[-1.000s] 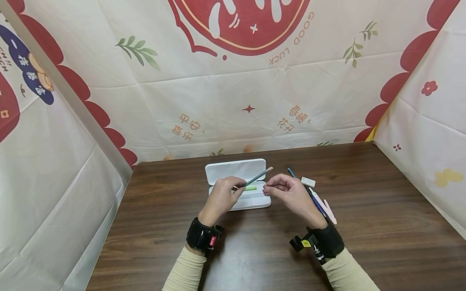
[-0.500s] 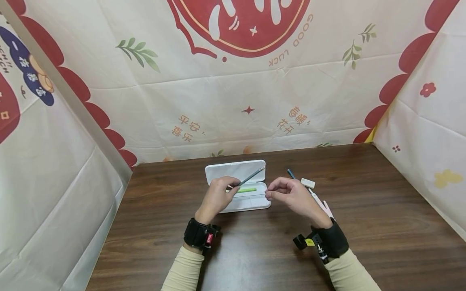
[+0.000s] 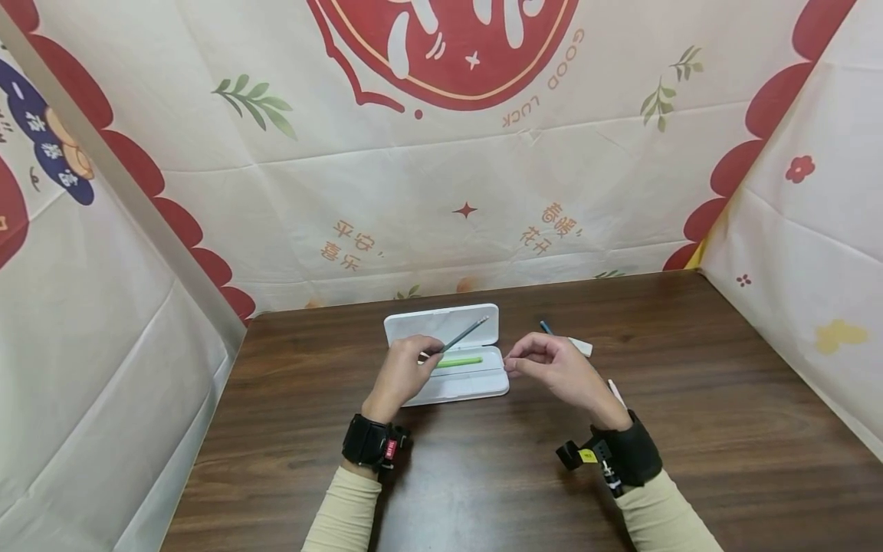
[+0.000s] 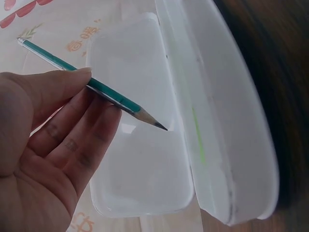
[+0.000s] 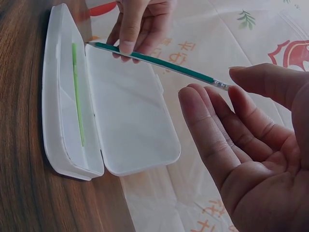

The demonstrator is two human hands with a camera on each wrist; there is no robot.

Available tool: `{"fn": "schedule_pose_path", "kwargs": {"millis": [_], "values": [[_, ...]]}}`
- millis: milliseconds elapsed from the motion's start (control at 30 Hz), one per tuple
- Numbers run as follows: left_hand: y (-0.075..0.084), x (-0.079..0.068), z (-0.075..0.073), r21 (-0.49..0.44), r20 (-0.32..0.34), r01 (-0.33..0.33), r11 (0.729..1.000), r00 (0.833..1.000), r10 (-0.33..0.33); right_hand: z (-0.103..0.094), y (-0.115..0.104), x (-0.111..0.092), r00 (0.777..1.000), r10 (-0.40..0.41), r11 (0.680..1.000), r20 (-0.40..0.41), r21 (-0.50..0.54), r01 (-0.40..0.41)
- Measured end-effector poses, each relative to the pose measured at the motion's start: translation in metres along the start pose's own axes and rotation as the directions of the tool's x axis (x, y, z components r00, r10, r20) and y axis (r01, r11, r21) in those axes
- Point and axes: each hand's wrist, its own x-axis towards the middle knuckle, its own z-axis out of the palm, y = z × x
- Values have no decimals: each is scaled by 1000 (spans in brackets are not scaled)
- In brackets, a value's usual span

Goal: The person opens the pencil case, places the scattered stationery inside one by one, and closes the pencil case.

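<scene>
My left hand [image 3: 402,374] pinches a green pencil [image 3: 466,334] between thumb and fingers, above an open white pencil case [image 3: 458,390]. The pencil slants, its sharpened tip [image 4: 161,126] pointing down toward the case and its metal-banded end up to the right. A bright green stick-like item [image 3: 460,362] lies inside the case; its exact kind cannot be told. My right hand [image 3: 560,373] hovers just right of the case, fingers loosely bent and holding nothing. In the right wrist view the pencil's end appears near its fingertips, but the head view shows them apart.
Beyond my right hand lie a white eraser [image 3: 582,346] and the end of a blue pen or pencil [image 3: 546,327]. A pale slim item [image 3: 617,392] is mostly hidden by my right wrist. A printed cloth [image 3: 428,184] hangs behind the brown table [image 3: 297,383].
My left hand has drawn the pencil left and slightly down, away from the right hand. The right hand stays almost in place, now covering more of the items beside it.
</scene>
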Motion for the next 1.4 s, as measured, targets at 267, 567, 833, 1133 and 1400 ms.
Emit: {"fn": "schedule_pose_path", "kwargs": {"millis": [267, 567, 833, 1133, 1400], "values": [[-3, 0, 0, 24, 21, 24, 999, 999, -24, -2, 1, 1, 1000, -20, 1000, 5, -2, 20], [-7, -2, 3, 52, 79, 85, 995, 993, -89, -7, -3, -2, 1000, 3, 1000, 9, -17, -3], [-8, -4, 6, 90, 96, 95, 991, 990, -104, -20, 1, -4, 1000, 17, 997, 23, -74, -16], [-11, -6, 11, 135, 93, 87, 987, 991, -100, -29, 2, -6, 1000, 19, 993, 20, -117, -17], [-14, -7, 16, 186, 101, 95, 978, 988, -116, -28, 2, -6, 1000, -1, 990, 27, -139, 4]]}}
